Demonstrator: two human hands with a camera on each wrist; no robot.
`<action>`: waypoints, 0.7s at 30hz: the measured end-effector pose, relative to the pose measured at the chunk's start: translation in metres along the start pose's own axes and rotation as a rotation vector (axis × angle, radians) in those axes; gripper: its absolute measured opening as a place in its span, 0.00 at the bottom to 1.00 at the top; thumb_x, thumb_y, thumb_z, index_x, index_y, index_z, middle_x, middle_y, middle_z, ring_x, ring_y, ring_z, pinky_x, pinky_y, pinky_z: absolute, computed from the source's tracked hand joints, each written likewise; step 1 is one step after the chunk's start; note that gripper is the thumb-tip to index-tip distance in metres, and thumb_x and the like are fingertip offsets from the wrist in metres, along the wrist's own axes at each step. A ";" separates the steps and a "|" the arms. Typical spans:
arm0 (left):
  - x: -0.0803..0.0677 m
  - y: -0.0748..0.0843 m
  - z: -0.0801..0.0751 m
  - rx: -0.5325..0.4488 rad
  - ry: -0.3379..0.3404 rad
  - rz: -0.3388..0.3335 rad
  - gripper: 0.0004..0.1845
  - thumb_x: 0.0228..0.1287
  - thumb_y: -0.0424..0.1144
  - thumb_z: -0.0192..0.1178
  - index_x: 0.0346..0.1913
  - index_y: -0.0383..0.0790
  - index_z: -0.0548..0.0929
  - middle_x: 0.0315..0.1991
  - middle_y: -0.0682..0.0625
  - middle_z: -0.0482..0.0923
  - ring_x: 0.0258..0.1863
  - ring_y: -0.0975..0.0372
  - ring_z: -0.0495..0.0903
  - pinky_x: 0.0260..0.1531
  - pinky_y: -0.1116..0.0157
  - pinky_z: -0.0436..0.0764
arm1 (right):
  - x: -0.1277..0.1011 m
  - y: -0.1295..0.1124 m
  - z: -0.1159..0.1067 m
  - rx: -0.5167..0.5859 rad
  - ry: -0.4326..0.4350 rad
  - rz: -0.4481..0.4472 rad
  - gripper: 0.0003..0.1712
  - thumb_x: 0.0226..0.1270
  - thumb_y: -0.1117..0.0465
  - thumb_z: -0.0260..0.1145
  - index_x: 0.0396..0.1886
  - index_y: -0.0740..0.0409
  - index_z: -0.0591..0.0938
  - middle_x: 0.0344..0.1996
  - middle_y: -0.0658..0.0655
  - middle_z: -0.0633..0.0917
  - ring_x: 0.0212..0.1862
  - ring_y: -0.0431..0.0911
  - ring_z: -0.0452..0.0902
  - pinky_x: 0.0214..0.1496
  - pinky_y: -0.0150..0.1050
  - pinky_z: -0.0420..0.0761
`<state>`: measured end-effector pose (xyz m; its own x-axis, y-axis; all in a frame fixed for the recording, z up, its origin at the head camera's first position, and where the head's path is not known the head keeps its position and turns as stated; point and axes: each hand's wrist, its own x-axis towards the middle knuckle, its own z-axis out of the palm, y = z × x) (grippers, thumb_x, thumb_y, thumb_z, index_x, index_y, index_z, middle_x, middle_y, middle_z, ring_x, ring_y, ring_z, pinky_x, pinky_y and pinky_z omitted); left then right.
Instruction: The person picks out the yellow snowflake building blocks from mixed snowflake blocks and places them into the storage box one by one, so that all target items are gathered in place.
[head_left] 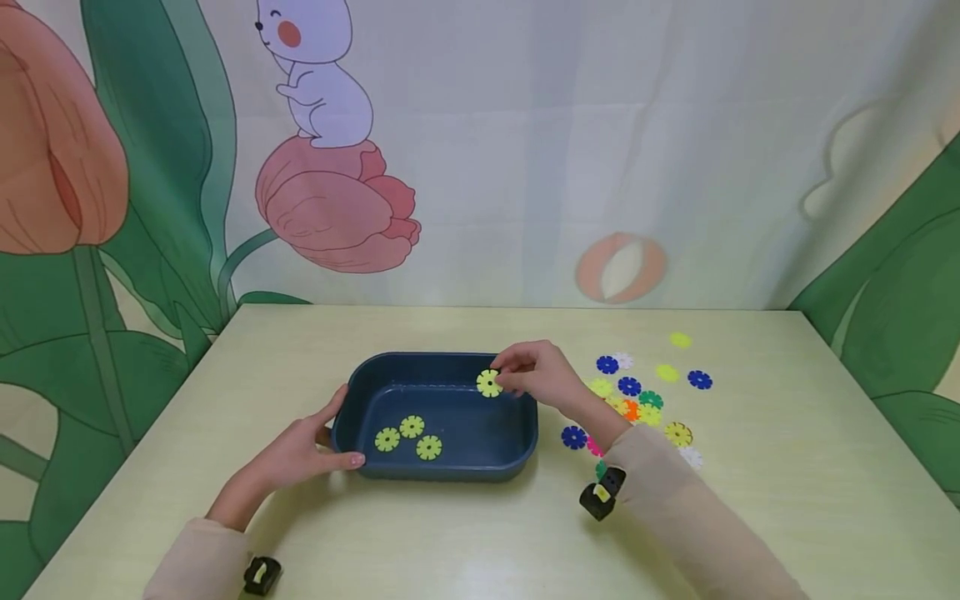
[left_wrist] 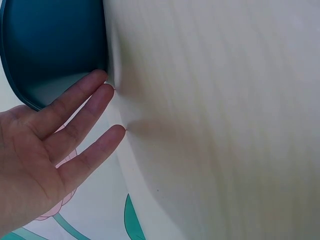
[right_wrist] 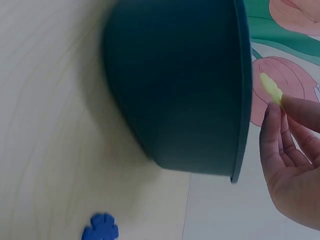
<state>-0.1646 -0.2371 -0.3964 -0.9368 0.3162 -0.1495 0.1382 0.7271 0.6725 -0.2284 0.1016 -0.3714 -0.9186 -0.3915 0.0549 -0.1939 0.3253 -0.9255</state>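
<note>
One yellow disc (head_left: 484, 385): fingers of the right hand (head_left: 543, 377) pinched on it, above the right end of the blue tray (head_left: 465, 429). Left hand (head_left: 303, 446): fingers apart against the tray's left end; I'd brace there, lowering the disc before release.

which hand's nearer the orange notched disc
Right. The right hand is left of the orange notched disc; the left hand is farther left, touching the blue tray.

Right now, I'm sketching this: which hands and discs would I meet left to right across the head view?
Left hand, three yellow snowflake discs, pinched yellow snowflake disc, right hand, orange snowflake disc, rightmost blue snowflake disc.
</note>
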 end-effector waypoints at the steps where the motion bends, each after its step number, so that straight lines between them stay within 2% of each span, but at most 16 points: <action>1: 0.000 0.000 0.000 0.000 0.000 0.002 0.56 0.49 0.49 0.68 0.71 0.37 0.42 0.44 0.39 0.77 0.37 0.57 0.77 0.33 0.61 0.74 | 0.001 0.000 0.003 0.006 -0.005 -0.001 0.09 0.57 0.68 0.65 0.39 0.66 0.82 0.26 0.56 0.82 0.30 0.58 0.78 0.34 0.43 0.78; 9: -0.001 0.001 -0.001 -0.002 0.002 -0.005 0.55 0.50 0.49 0.68 0.71 0.37 0.41 0.43 0.39 0.77 0.37 0.57 0.77 0.33 0.60 0.74 | 0.013 -0.002 0.021 0.032 -0.037 -0.018 0.08 0.57 0.70 0.64 0.37 0.68 0.81 0.25 0.58 0.82 0.30 0.59 0.79 0.31 0.39 0.79; 15: -0.001 0.001 -0.001 -0.002 0.002 0.001 0.55 0.50 0.49 0.68 0.71 0.37 0.41 0.42 0.39 0.78 0.37 0.57 0.78 0.34 0.60 0.74 | 0.021 -0.001 0.033 0.040 -0.063 -0.017 0.07 0.57 0.70 0.64 0.36 0.69 0.81 0.25 0.61 0.83 0.30 0.59 0.79 0.33 0.45 0.79; 21: 0.000 -0.002 -0.001 -0.002 0.006 0.017 0.55 0.50 0.49 0.68 0.71 0.36 0.42 0.46 0.37 0.76 0.38 0.57 0.78 0.35 0.59 0.75 | 0.029 0.002 0.047 0.017 -0.086 0.041 0.05 0.55 0.71 0.64 0.33 0.68 0.82 0.22 0.58 0.82 0.23 0.48 0.78 0.33 0.48 0.78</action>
<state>-0.1649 -0.2389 -0.3968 -0.9361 0.3254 -0.1336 0.1537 0.7200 0.6767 -0.2390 0.0504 -0.3893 -0.8923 -0.4513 -0.0148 -0.1503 0.3277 -0.9328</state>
